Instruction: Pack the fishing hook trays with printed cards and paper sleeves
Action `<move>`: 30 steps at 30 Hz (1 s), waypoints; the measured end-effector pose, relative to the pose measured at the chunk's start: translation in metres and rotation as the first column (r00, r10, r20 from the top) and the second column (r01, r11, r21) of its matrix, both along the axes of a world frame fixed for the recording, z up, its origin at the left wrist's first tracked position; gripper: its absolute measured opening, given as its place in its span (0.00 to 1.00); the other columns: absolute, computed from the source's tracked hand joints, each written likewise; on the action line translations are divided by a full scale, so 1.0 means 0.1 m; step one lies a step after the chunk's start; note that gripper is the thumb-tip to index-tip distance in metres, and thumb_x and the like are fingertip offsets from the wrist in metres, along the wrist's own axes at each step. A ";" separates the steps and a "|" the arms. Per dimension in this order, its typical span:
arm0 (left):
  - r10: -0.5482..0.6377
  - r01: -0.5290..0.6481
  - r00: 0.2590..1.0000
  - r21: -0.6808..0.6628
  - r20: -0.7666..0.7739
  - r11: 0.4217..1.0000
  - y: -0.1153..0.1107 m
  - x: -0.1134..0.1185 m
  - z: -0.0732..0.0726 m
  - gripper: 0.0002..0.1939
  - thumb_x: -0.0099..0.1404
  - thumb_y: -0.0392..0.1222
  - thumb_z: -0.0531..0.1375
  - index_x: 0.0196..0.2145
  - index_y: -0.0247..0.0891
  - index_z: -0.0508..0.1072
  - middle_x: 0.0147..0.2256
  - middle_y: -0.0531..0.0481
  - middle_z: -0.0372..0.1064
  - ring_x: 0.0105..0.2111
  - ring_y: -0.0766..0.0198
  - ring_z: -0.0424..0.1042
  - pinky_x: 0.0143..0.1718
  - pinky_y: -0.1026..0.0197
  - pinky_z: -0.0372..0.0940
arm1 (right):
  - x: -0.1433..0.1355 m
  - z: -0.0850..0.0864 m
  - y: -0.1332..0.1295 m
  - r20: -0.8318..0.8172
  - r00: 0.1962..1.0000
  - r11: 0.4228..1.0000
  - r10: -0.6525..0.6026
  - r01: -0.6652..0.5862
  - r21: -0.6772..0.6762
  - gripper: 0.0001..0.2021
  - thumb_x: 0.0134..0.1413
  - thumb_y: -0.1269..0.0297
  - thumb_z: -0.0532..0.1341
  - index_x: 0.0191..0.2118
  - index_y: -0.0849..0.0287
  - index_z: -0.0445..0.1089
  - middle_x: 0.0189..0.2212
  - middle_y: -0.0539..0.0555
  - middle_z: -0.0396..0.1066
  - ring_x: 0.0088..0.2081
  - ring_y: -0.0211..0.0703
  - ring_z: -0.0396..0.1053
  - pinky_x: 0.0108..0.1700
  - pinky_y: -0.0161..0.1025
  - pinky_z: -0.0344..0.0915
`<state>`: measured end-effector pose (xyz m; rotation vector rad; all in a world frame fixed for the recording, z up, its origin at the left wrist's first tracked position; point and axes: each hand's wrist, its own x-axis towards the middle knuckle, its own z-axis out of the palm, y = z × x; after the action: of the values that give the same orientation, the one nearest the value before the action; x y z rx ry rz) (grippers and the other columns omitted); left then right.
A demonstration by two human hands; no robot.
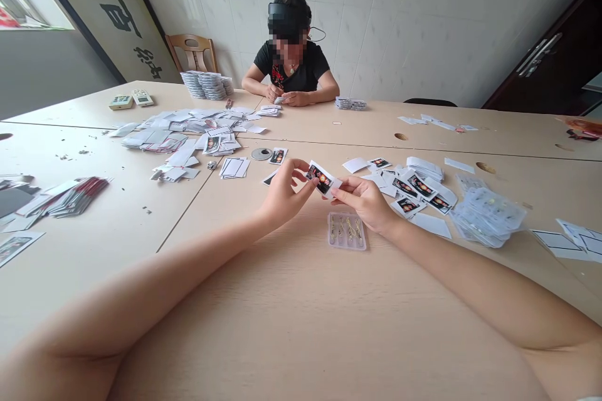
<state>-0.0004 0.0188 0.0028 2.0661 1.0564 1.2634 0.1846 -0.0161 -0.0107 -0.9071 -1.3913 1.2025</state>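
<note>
1. Stretching two bare forearms [197, 269] over a pale wood-grain tabletop [305, 326] towards one shared grip.
2. Holding a small white rectangular card with a dark, orange-and-red printed face [322, 179] above the table; clamping its left edge with the left hand [285, 194], thumb against fingers, and pinching its lower right corner with the right hand [371, 202].
3. Looking light, thin and fairly stiff, perhaps slightly slippery; probably creasing under hard squeezing. Best being taken by opposite edges, off the print.
4. Having a shallow clear plastic compartment box [347, 247] with gold-coloured metal pieces [350, 229] just near-side of the grip, possibly hindering any straight lowering.
5. Bordering, right of the grip, on a loose heap of similar printed cards [411, 187], possibly catching the right wrist; farther right, showing stacked clear plastic boxes [489, 216].
6. Showing, left of the grip, black-outlined white cards [234, 168] and a flat grey disc [261, 154].
7. Facing, well beyond the grip, a person in a black top [305, 72].
</note>
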 end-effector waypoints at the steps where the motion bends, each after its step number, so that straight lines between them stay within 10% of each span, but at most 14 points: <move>1: -0.010 0.011 0.999 -0.040 0.040 0.999 0.01 0.00 0.00 0.11 0.61 0.43 0.60 0.39 0.38 0.63 0.40 0.49 0.67 0.34 0.67 0.68 0.32 0.61 0.62 | 0.00 0.00 0.00 0.013 1.000 1.000 -0.003 0.003 0.009 0.12 0.48 0.59 0.66 0.37 0.59 0.75 0.34 0.53 0.76 0.38 0.40 0.73 0.42 0.39 0.70; 12: 0.073 -0.073 0.997 0.016 0.009 0.997 0.07 -0.02 0.05 0.06 0.59 0.33 0.59 0.35 0.38 0.67 0.31 0.52 0.69 0.31 0.67 0.67 0.31 0.62 0.60 | 0.06 0.01 -0.01 0.008 1.000 0.999 -0.027 0.027 0.024 0.19 0.56 0.46 0.57 0.30 0.59 0.71 0.31 0.53 0.74 0.34 0.38 0.72 0.41 0.39 0.68; 17: -0.097 0.149 0.981 0.337 -0.167 0.930 0.00 -0.04 0.07 0.05 0.63 0.31 0.56 0.35 0.39 0.70 0.33 0.51 0.69 0.34 0.67 0.69 0.35 0.62 0.64 | 0.11 0.03 0.03 0.021 0.982 0.980 -0.190 0.188 0.062 0.15 0.56 0.49 0.58 0.33 0.58 0.66 0.33 0.52 0.72 0.34 0.37 0.71 0.37 0.36 0.65; 22: -0.134 0.313 0.923 0.505 -0.360 0.804 -0.05 -0.08 0.06 0.10 0.65 0.31 0.52 0.36 0.41 0.71 0.37 0.47 0.65 0.35 0.66 0.69 0.36 0.62 0.66 | 0.04 0.22 -0.12 0.037 0.998 0.998 0.060 -0.059 -0.007 0.16 0.57 0.49 0.57 0.39 0.58 0.69 0.37 0.54 0.71 0.37 0.38 0.70 0.38 0.37 0.66; 30: -0.229 0.361 0.883 0.279 -0.410 0.890 -0.13 -0.08 0.14 0.08 0.66 0.37 0.53 0.40 0.44 0.71 0.39 0.47 0.70 0.41 0.60 0.70 0.44 0.55 0.67 | -0.05 0.27 -0.20 -0.020 0.998 0.981 0.058 -0.061 -0.187 0.12 0.47 0.57 0.66 0.30 0.60 0.69 0.29 0.49 0.69 0.32 0.35 0.70 0.41 0.38 0.70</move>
<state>-0.0088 0.0060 0.0166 2.6958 0.6408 0.9769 0.1801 -0.0358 0.0158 -0.9901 -1.3170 1.4008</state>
